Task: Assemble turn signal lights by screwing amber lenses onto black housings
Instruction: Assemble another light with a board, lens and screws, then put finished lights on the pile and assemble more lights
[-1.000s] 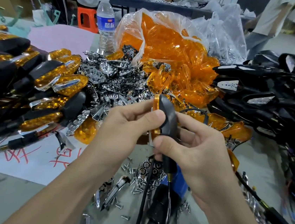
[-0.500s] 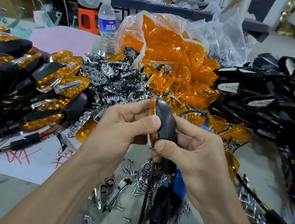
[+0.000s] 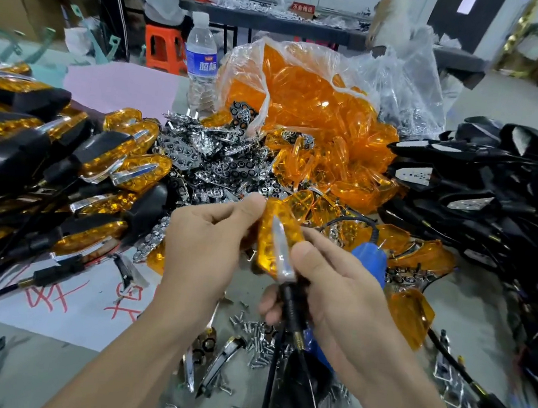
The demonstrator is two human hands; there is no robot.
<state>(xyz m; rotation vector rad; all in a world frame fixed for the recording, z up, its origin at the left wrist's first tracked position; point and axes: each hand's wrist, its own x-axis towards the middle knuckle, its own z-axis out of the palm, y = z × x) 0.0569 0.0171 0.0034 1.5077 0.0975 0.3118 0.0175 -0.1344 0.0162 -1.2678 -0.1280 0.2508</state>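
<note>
Found finished lights (image 3: 64,160) heaped at the far left of the counter (image 3: 40,372), amber faces and black backs mixed, with cables trailing toward the near edge. Noted white paper (image 3: 74,309) with red writing under those cables, and a bottle (image 3: 200,62) upright farther back. Saw chrome reflectors (image 3: 212,160) piled mid-left, running up against a clear bag (image 3: 408,85) spilling lenses (image 3: 307,87).

Held the light (image 3: 279,235) in the middle, above the counter, between both hands. Kept its amber side toward the camera, with a chrome strip down the face and a black stalk and cable hanging below. Pinched its upper left edge with the left hand (image 3: 202,250), thumb and fingers clamped on it. Gripped its lower right with the right hand (image 3: 344,296), thumb pressed on the face beside the strip, fingers curled behind the stalk.

Glimpsed a blue tool (image 3: 370,262) just behind the right hand, mostly hidden. Saw screws (image 3: 256,333) scattered on the counter beneath the hands. Spotted a loose lens (image 3: 410,315) lying right of the right hand. Found housings (image 3: 496,196) stacked at the far right, some showing pale plates inside.
</note>
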